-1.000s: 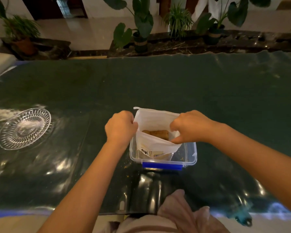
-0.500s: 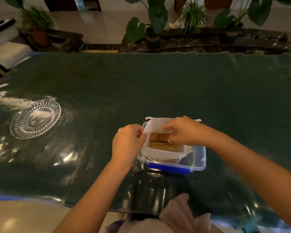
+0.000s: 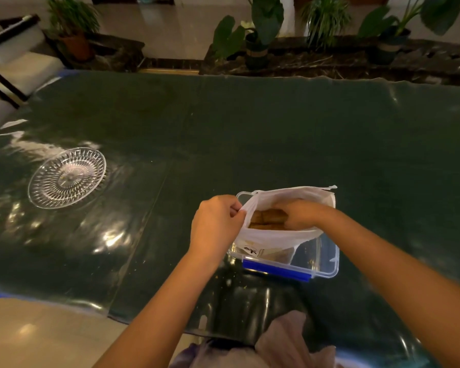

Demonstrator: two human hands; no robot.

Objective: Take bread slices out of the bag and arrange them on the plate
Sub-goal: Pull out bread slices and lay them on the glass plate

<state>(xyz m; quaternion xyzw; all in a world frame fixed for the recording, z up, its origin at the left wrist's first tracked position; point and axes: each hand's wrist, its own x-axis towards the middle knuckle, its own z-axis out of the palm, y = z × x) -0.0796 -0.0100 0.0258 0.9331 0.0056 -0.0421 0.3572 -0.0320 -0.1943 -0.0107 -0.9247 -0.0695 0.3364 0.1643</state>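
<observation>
Reaching deeper since a moment ago, the right hand [image 3: 299, 214] is sitting inside the white bag [image 3: 274, 235], fingers closing on the bread slices [image 3: 267, 218]. Left hand [image 3: 215, 224] is pinching the bag's rim. Clear container [image 3: 327, 257] is holding the bag near the table's [image 3: 250, 134] front edge; the glass plate [image 3: 67, 177] is lying empty toward the left edge.

There are two hands: one left hand [image 3: 217, 224] and one right hand [image 3: 299, 215]. There is one white bag [image 3: 271, 236] and one clear box [image 3: 322, 258] with one blue clip [image 3: 275, 269]. Inside the bag are bread slices [image 3: 267, 217] (at least two brown tops show, but the rest are hidden, so the full number cannot be told). There is one glass plate [image 3: 67, 177] on one green table [image 3: 250, 134]. Far back stand four potted plants [image 3: 255, 30].
</observation>
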